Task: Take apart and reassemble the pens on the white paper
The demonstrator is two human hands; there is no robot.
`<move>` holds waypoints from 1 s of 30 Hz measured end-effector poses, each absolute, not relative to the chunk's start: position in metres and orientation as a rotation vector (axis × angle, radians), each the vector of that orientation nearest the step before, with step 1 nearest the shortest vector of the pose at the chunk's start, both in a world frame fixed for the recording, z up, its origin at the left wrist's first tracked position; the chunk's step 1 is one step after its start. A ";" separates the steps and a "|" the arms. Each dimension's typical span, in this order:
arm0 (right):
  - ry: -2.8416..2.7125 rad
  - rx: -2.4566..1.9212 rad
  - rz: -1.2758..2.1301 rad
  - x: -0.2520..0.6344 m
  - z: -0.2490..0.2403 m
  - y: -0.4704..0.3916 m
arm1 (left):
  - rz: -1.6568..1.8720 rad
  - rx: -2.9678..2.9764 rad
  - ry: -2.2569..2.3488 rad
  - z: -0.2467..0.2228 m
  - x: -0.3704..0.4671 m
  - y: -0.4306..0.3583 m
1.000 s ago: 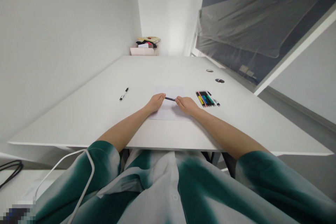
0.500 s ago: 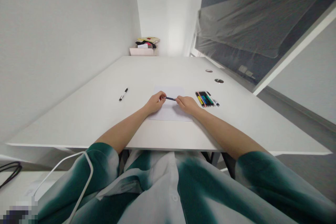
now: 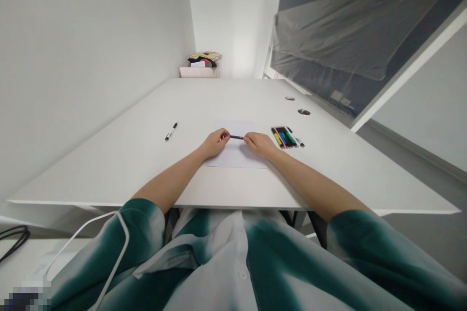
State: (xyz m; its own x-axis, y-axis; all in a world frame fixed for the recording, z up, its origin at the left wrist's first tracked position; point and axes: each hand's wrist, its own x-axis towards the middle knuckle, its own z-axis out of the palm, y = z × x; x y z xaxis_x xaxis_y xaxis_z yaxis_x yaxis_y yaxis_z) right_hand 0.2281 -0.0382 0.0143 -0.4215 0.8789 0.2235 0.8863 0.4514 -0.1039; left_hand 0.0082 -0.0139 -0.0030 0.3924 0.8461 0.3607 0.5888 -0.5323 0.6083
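Note:
A slim dark pen lies level between my two hands, over a sheet of white paper. My left hand is closed on the pen's left end, fingers pinched. On its right end, my right hand is closed too, thumb and fingertips together. Both ends of the pen are hidden in the fingers. Under my hands the paper lies flat on the white table, partly covered by them.
A black-and-white pen lies to the left. Right of my hands is a row of several coloured pens. Two round metal grommets sit farther right. A box with cloth items stands at the far end. A white cable runs by my left sleeve.
Both hands keep hold of the pen in nearly the same place. The view shifts very slightly; nothing else visibly moves.

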 end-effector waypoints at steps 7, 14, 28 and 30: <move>-2.420 -1.337 -0.016 0.231 0.008 -0.034 | 0.869 2.298 1.276 -0.004 0.006 -0.011; -2.382 -1.271 -0.040 0.234 0.004 -0.030 | 0.821 2.316 1.309 -0.002 0.007 -0.013; -2.352 -1.332 0.022 0.234 0.001 -0.028 | 0.748 2.379 1.319 -0.003 0.008 -0.012; -2.352 -1.377 0.056 0.233 0.001 -0.028 | 0.740 2.379 1.318 -0.004 0.008 -0.012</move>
